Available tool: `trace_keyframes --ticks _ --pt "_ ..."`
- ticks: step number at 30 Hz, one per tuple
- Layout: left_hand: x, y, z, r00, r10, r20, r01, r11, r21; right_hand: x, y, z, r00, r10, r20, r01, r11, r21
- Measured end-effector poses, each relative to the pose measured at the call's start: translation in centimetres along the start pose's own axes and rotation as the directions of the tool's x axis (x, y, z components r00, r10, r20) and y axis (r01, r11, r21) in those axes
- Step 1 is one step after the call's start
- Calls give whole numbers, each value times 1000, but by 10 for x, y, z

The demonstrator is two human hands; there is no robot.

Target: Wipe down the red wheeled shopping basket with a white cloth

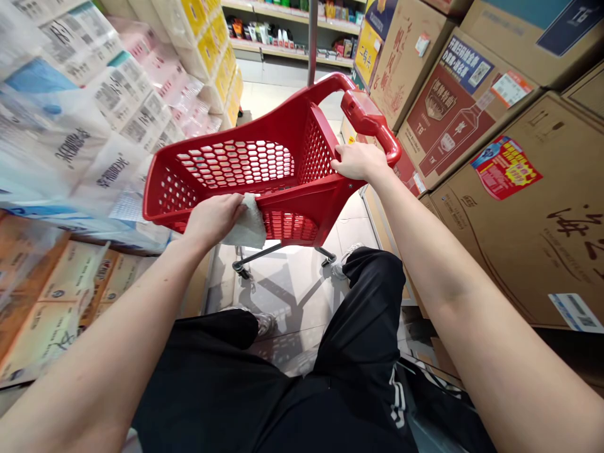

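Observation:
A red plastic shopping cart (245, 132) with honeycomb-holed sides stands crosswise in front of me on metal legs with casters. My left hand (214, 217) holds a pale cloth (250, 223) against the cart's near rim; part of the cloth hangs down the outside. The fingers of my right hand (357, 160) are closed over the rim at the corner, below the red handle (365, 113). Its fingertips reach inside the basket and are partly hidden.
Stacked cardboard boxes (509, 207) line the right side. Plastic-wrapped packs (94, 119) are piled at the left, above orange and cream cartons (66, 277). Shelves (292, 47) with small goods stand at the back, behind a vertical metal pole (312, 44). Pale floor tiles (302, 289) lie under the cart.

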State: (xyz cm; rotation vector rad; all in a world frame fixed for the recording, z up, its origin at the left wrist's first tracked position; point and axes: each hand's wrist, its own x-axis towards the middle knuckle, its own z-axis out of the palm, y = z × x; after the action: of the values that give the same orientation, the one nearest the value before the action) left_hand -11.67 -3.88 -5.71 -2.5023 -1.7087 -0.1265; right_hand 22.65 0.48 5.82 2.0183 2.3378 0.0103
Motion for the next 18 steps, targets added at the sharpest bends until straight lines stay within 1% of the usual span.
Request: trace_keyframes --ticks 3,7,9,11,15,18 --pt "-1 -3 0 1000 -12 15 12 1000 10 -2 -3 -1 1000 -4 1 4 1000 -5" --pt "6 9 -4 999 -33 41 32 999 30 -3 -4 0 1000 2 -6 -2 1000 -11" --pt "14 21 -7 998 -15 54 14 1000 24 -2 -3 1 1000 -1 -11 1 1000 -4" --pt "25 38 -10 999 11 48 -12 1000 1 0 -3 2 1000 -5 -13 5 1000 2" --pt "45 74 -16 998 59 -19 -60 996 -62 2 -5 4 1000 -4 -12 4 1000 -3" --pt "51 92 -19 998 37 -54 -42 994 -99 0 -5 4 1000 -4 -18 4 1000 -14"
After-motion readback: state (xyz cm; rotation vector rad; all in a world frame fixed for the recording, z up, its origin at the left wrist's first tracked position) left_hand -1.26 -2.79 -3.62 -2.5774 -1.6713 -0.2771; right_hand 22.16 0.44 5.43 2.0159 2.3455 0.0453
